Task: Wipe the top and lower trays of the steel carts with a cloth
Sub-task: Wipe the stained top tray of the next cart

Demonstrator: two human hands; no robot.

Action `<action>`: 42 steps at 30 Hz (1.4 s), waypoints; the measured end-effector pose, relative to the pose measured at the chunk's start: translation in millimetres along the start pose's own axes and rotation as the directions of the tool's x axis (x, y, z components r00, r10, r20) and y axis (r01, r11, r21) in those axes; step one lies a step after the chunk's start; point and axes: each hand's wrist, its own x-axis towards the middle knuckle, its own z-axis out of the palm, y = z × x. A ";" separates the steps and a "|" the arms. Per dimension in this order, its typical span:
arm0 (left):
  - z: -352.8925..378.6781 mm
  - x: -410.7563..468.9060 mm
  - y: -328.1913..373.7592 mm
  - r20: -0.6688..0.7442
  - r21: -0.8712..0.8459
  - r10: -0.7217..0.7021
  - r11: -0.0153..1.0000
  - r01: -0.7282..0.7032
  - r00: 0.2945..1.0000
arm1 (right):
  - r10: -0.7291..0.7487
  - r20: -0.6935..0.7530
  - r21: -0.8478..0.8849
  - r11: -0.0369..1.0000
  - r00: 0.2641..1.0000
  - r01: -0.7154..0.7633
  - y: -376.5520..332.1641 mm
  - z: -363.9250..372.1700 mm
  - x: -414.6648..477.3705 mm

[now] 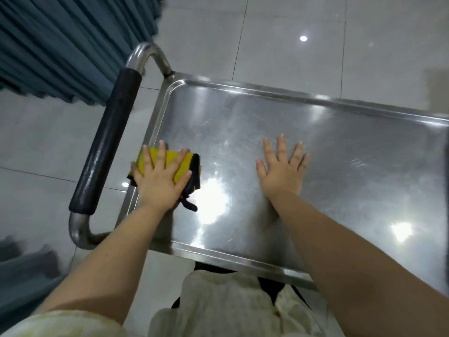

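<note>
Steel fills the middle and right of the frame: the shiny rimmed top tray of the steel cart (279, 132), its right end cut off by the frame edge and its near rim partly hidden behind the right forearm. Bright glare patches wash out parts of its surface. At the tray's left end, the left hand (159, 177) lies flat with fingers spread and straight, pressing on a folded yellow cloth with dark edging (187, 167); the hand covers most of the cloth, so its full shape is hard to make out. The right hand (283, 170) rests palm down, fingers splayed, on bare metal near the tray's centre, holding nothing. A black padded push handle on a curved steel tube (107, 139) stands left of the tray. Blue pleated curtain (60, 45) fills the upper left. Pale clothing at the bottom hides the cart's lower tray.
</note>
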 end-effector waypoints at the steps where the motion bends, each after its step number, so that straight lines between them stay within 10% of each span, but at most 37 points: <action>1: -0.1 -3.4 -8.3 0.004 -0.013 -0.097 0.995 0.097 0.995 | -0.005 0.009 -0.004 1.000 1.000 0.005 -2.4 0.7 -2.3; 5: 2.9 -8.5 57.1 0.052 -0.090 -0.302 0.948 0.306 0.952 | -0.009 0.003 -0.015 1.000 1.000 0.009 -7.1 2.1 -9.4; 11: 23.8 -68.0 93.6 0.001 0.010 0.266 0.964 -0.266 0.964 | -0.017 0.002 -0.018 1.000 1.000 0.017 2.1 -1.5 -1.0; 20: 9.4 -51.8 48.4 0.055 -0.130 -0.413 0.900 0.416 0.909 | -0.111 0.072 -0.032 0.993 0.991 0.114 2.9 4.9 -26.7; 28: 29.9 -119.9 86.9 0.021 0.008 0.207 0.978 -0.207 0.978 | -0.240 -0.027 -0.019 0.971 0.970 0.240 31.0 19.6 -55.6; 35: 14.5 -93.4 19.1 0.113 -0.083 -0.381 0.917 0.390 0.918 | -0.231 -0.012 -0.035 0.972 0.973 0.230 15.6 25.9 -67.6; 42: 34.0 -146.3 114.0 0.048 -0.028 0.168 0.986 -0.167 0.985 | -0.246 -0.033 -0.022 0.969 0.969 0.246 21.7 25.1 -64.7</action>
